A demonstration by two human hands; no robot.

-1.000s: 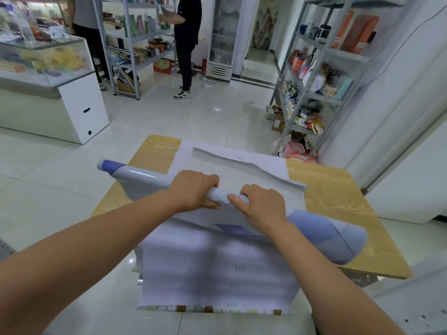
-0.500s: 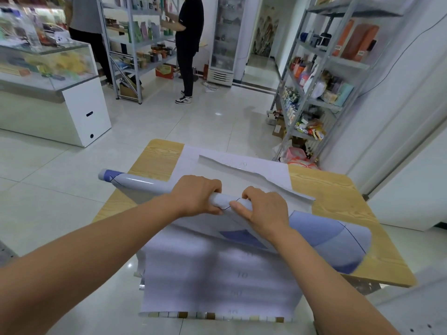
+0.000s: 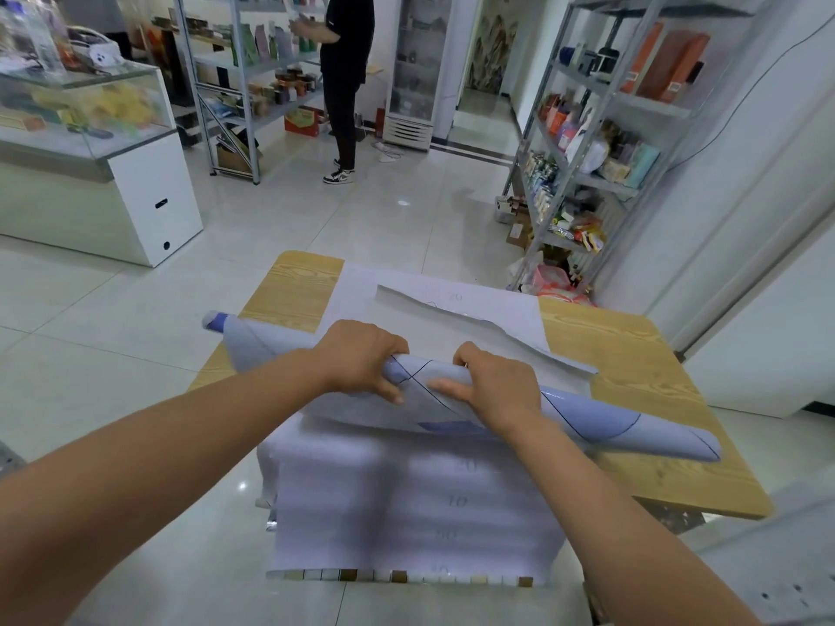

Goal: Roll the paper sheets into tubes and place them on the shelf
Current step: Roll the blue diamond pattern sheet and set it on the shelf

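Wood-grain table [image 3: 632, 354] carries our half-rolled paper sheet [image 3: 610, 422]; our left hand [image 3: 361, 359] and right hand [image 3: 501, 390] both curl around it, metal shelves [image 3: 601, 142] lining the tiled floor [image 3: 361, 219] beyond.

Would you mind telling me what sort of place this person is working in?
Most likely a small shop, or a mock-up of one: metal shelving racks stocked with packaged goods, a glass display counter and a glass-door fridge stand around the wooden table where a paper sheet is being rolled.
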